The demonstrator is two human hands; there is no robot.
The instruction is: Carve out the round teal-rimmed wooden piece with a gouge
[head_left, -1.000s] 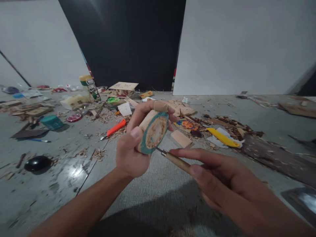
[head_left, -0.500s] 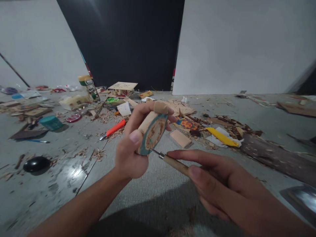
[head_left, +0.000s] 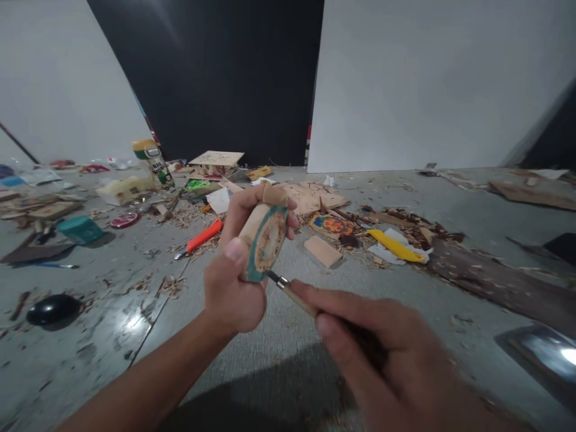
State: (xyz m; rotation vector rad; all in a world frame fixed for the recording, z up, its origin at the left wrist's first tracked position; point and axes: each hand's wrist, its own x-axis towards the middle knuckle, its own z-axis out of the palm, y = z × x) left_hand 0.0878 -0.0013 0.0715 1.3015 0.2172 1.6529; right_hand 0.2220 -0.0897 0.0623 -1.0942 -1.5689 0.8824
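My left hand [head_left: 234,288] is closed around an oval wooden block [head_left: 271,240], gripping it by the edges with its face turned to the right. That face has a teal painted border and a rough, carved ring around a paler middle. A tan bandage [head_left: 274,194] wraps one of my left fingertips. In my right hand [head_left: 382,342] is a carving tool [head_left: 297,299] with a wooden handle and a metal ferrule. Its dark tip touches, or nearly touches, the lower edge of the carved ring. My right index finger lies along the handle.
Wood shavings litter the grey floor. An orange cutter [head_left: 203,236] lies left of the block, a yellow cutter [head_left: 396,246] to the right. Nearby are a small wooden piece [head_left: 323,251], a painted plaque [head_left: 332,224], a black rounded object [head_left: 54,309] and a teal lid [head_left: 80,230].
My right hand has moved left and slightly down, its fingers closer around the handle. The block has turned a little more edge-on. The whole view has shifted slightly.
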